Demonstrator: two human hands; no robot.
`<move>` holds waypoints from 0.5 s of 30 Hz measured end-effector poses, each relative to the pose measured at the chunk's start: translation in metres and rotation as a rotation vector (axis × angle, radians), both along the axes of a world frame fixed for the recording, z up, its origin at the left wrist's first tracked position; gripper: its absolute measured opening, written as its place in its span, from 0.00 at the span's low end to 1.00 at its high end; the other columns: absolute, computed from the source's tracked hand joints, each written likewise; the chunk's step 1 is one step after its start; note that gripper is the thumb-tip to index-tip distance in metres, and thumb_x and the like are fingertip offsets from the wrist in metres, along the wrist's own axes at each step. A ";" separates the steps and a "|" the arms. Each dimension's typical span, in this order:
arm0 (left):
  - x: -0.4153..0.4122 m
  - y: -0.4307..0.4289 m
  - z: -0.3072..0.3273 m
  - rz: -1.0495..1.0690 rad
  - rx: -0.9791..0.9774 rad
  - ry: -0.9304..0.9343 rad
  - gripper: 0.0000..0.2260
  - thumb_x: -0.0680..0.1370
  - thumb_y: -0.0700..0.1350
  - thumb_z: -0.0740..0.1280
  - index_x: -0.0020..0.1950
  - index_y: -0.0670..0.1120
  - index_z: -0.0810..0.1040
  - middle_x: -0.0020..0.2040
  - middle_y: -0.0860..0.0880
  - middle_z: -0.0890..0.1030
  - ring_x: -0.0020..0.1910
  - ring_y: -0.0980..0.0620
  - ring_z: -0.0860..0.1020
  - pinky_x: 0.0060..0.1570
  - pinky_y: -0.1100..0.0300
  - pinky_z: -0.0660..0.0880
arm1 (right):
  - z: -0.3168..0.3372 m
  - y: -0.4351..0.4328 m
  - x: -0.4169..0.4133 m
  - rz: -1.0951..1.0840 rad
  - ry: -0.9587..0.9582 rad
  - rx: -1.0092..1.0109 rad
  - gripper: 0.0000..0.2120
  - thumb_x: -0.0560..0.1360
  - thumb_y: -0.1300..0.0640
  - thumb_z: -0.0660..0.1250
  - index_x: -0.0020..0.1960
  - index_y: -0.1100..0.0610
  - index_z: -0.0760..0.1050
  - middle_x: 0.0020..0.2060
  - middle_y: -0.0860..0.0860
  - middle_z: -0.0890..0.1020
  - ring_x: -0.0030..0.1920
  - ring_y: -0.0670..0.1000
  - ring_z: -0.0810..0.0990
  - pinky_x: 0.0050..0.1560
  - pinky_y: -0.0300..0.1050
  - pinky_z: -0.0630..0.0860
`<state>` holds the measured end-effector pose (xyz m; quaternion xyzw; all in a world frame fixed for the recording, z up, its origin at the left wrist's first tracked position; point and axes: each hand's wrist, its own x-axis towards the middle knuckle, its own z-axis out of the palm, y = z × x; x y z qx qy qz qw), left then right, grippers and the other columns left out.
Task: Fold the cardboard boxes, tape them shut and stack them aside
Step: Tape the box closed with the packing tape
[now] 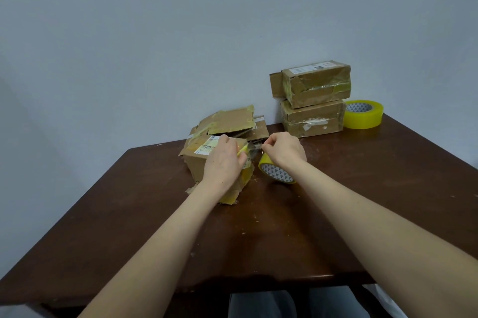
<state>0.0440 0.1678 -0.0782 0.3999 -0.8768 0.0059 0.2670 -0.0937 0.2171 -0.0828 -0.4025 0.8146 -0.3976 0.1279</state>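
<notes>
Two bare hands mid-desk, left hand (pixel 224 159) pressing tape on worn cardboard box (pixel 207 159), right hand (pixel 283 148) pinching the strip above yellow tape roll (pixel 275 171), two taped boxes (pixel 314 99) stacked at far edge beside spare roll (pixel 362 114).

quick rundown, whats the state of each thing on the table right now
box in front: top flap up, left hand pressing it
small tape roll: on edge beside box, strip pinched by right hand
two stacked boxes: taped shut
big tape roll: flat, unused
</notes>
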 end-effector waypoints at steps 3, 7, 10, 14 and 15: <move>0.001 -0.002 0.001 -0.004 -0.011 -0.032 0.08 0.80 0.45 0.61 0.47 0.41 0.71 0.50 0.45 0.71 0.41 0.50 0.69 0.40 0.60 0.65 | 0.000 0.001 0.000 -0.007 -0.004 -0.005 0.07 0.78 0.50 0.63 0.41 0.46 0.76 0.49 0.52 0.82 0.50 0.56 0.79 0.54 0.52 0.76; 0.007 -0.002 0.002 -0.019 -0.102 -0.110 0.09 0.81 0.47 0.60 0.51 0.41 0.72 0.52 0.45 0.70 0.41 0.51 0.67 0.37 0.59 0.64 | 0.000 0.000 0.001 -0.008 -0.003 -0.002 0.07 0.78 0.50 0.63 0.42 0.46 0.76 0.48 0.52 0.82 0.49 0.56 0.79 0.54 0.53 0.77; 0.011 0.002 0.006 0.026 -0.264 -0.186 0.10 0.81 0.49 0.58 0.53 0.44 0.71 0.50 0.48 0.72 0.46 0.50 0.69 0.35 0.60 0.62 | 0.000 0.000 0.001 -0.006 -0.002 -0.006 0.08 0.78 0.51 0.63 0.41 0.46 0.76 0.47 0.52 0.82 0.48 0.56 0.79 0.54 0.54 0.77; 0.011 0.008 0.011 0.067 -0.354 -0.271 0.10 0.83 0.51 0.53 0.54 0.46 0.68 0.41 0.51 0.72 0.37 0.50 0.70 0.27 0.60 0.58 | 0.001 0.001 0.001 -0.004 -0.004 -0.004 0.08 0.78 0.51 0.63 0.41 0.47 0.76 0.47 0.52 0.82 0.48 0.56 0.79 0.55 0.54 0.76; 0.010 0.009 0.011 0.072 -0.357 -0.298 0.10 0.83 0.51 0.52 0.54 0.46 0.67 0.39 0.51 0.72 0.35 0.50 0.69 0.25 0.60 0.57 | 0.001 0.001 0.002 -0.003 -0.003 -0.004 0.08 0.78 0.51 0.63 0.41 0.47 0.76 0.47 0.52 0.82 0.49 0.56 0.79 0.55 0.54 0.76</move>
